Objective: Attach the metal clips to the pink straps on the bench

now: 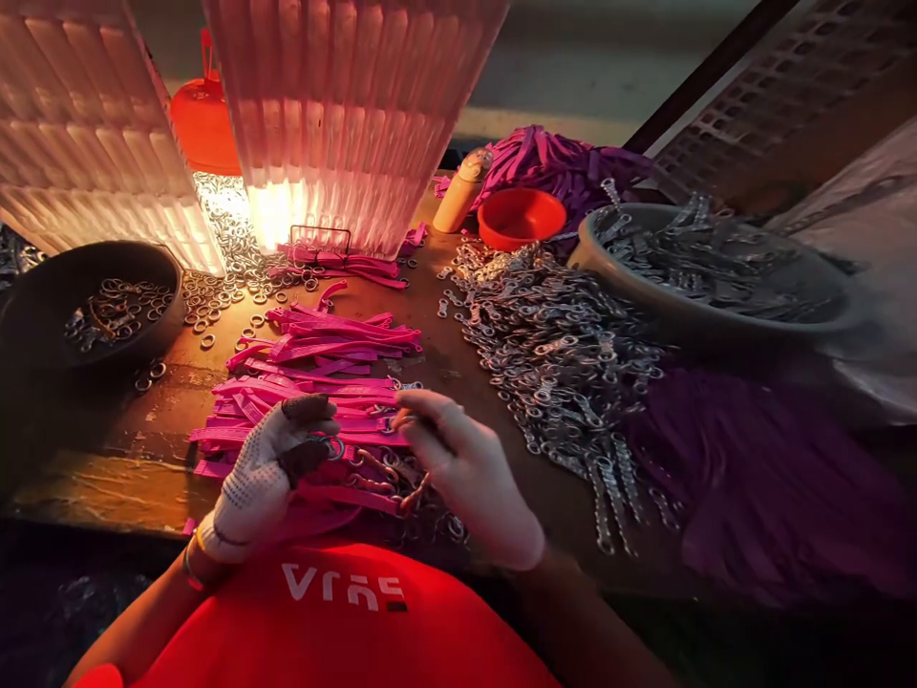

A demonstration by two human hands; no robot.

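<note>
My left hand (pixel 262 468), in a white dotted glove with dark fingertips, pinches a metal ring (pixel 334 446) between thumb and forefinger. My right hand (pixel 473 468), also in a pale glove, is closed, its fingertips together a little to the right of the ring; what lies between them is too small to make out. Under and beyond both hands spreads a stack of pink straps (pixel 336 339), several with metal fittings at their right ends. Short chain pieces (pixel 379 468) lie between the hands, partly hidden by the right one.
To the right is a heap of metal chain pieces (pixel 559 344), with a large basin (pixel 716 311) behind it. A dark bowl (pixel 161 296) of rings stands left. Loose rings (pixel 215 296), ribbed clear panels (pixel 344 105), a red bowl (pixel 522 218) and a bottle (pixel 462 196) fill the back.
</note>
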